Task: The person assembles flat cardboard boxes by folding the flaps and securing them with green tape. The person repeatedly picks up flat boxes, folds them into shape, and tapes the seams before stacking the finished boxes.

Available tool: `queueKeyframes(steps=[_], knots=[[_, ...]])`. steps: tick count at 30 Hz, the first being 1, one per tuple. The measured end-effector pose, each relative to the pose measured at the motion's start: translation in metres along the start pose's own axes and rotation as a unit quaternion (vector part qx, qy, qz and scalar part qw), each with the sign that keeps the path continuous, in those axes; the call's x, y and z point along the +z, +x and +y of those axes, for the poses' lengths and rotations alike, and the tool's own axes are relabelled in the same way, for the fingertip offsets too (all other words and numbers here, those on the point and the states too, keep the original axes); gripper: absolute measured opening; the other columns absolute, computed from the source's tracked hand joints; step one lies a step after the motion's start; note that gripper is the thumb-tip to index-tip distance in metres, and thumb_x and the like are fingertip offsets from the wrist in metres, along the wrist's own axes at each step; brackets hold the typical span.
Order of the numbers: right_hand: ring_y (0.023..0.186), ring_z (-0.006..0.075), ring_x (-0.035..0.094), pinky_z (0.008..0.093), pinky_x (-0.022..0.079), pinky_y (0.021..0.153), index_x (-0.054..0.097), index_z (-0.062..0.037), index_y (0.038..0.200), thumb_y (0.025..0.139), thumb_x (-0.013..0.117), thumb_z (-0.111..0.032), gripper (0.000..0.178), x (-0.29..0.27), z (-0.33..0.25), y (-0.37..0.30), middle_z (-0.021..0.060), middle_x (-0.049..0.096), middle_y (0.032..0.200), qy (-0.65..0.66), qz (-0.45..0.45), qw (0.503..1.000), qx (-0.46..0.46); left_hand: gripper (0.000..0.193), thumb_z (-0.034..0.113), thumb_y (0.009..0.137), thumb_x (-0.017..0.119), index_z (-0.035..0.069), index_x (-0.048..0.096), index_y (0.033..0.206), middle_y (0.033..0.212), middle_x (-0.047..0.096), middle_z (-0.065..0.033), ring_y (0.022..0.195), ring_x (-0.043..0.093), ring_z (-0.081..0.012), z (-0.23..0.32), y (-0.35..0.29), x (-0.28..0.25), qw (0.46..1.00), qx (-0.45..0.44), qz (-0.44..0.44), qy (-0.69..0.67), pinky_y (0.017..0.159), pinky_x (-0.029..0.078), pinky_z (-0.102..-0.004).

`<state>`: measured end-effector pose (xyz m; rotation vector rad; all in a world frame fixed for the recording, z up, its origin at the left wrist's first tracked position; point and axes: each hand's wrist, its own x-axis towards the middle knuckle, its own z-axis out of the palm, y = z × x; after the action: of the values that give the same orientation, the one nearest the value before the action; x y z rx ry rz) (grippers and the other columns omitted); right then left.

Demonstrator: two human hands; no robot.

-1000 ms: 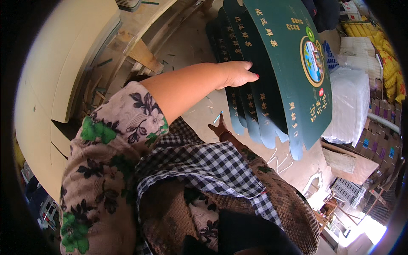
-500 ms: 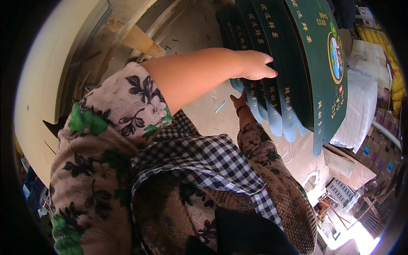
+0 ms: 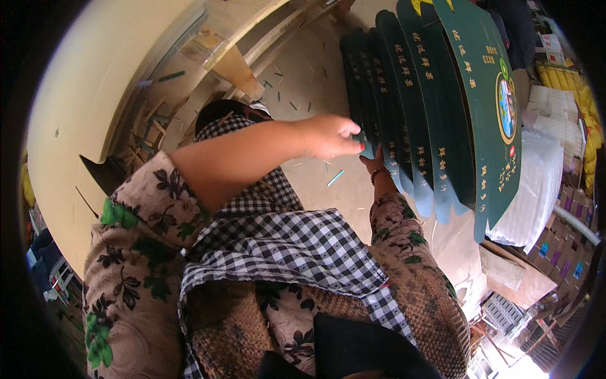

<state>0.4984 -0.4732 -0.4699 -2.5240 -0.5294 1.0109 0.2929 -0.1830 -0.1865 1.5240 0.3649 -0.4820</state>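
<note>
Dark green flat cardboard cartons (image 3: 459, 120) with gold lettering and pale blue inner faces stand on edge, one behind another, at the upper right. My left hand (image 3: 336, 136) reaches across to the rear, left end of this row. Its thumb and forefinger are apart and half curled, with a carton edge at their tips. Just below it, my right hand (image 3: 375, 167), a beaded bracelet at its wrist, grips the lower corner of the rear cartons. Its thumb and one finger show, while the cartons cover the rest.
A large cream-coloured panel (image 3: 82, 95) curves along the left, beside wooden framing (image 3: 237, 71). Green and wooden scraps litter the floor (image 3: 300, 95). At right lie a plastic-wrapped white bundle (image 3: 533, 189), yellow sacks (image 3: 571, 95) and a grey plastic crate (image 3: 505, 312).
My left hand has drawn back leftward and down, from over the middle of the cartons to their rear end. My right hand stays at the lower corner; the whole view has shifted slightly.
</note>
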Motion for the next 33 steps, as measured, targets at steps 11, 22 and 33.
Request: queueKeyframes(steps=[11, 22, 33], knots=[[0.103, 0.0222, 0.041, 0.0323, 0.033, 0.083, 0.041, -0.0123, 0.126, 0.083, 0.073, -0.033, 0.058, -0.008, -0.045, -0.034, 0.0103, 0.044, 0.114, -0.099, -0.177, 0.979, 0.035, 0.057, 0.033, 0.095, 0.062, 0.000, 0.047, 0.139, 0.121, 0.062, -0.0226, 0.110, 0.063, -0.0293, 0.011, -0.138, 0.004, 0.994, 0.016, 0.063, 0.089, 0.094, 0.050, -0.0374], [0.082, 0.0290, 0.066, 0.0366, 0.052, 0.076, 0.067, -0.0006, 0.100, 0.086, 0.067, -0.020, 0.023, -0.111, -0.544, -0.175, 0.0153, 0.069, 0.091, 0.187, 0.053, 0.835, -0.516, 0.048, 0.015, 0.095, 0.061, -0.004, 0.047, 0.137, 0.139, 0.051, -0.0221, 0.128, 0.049, -0.0357, 0.000, -0.622, 0.014, 0.427, -0.308, 0.754, 0.393, 0.107, 0.038, -0.0418], [0.108, 0.0385, 0.063, 0.0414, 0.049, 0.095, 0.065, 0.0036, 0.114, 0.079, 0.068, -0.053, 0.067, -0.136, -0.682, -0.131, 0.0263, 0.066, 0.113, -0.079, -0.049, 0.866, -0.492, 0.050, 0.040, 0.092, 0.062, -0.006, 0.061, 0.109, 0.103, 0.068, -0.0252, 0.096, 0.066, -0.0350, -0.080, -0.745, 0.143, 0.437, -0.408, 0.802, -0.012, 0.082, 0.050, -0.0430]])
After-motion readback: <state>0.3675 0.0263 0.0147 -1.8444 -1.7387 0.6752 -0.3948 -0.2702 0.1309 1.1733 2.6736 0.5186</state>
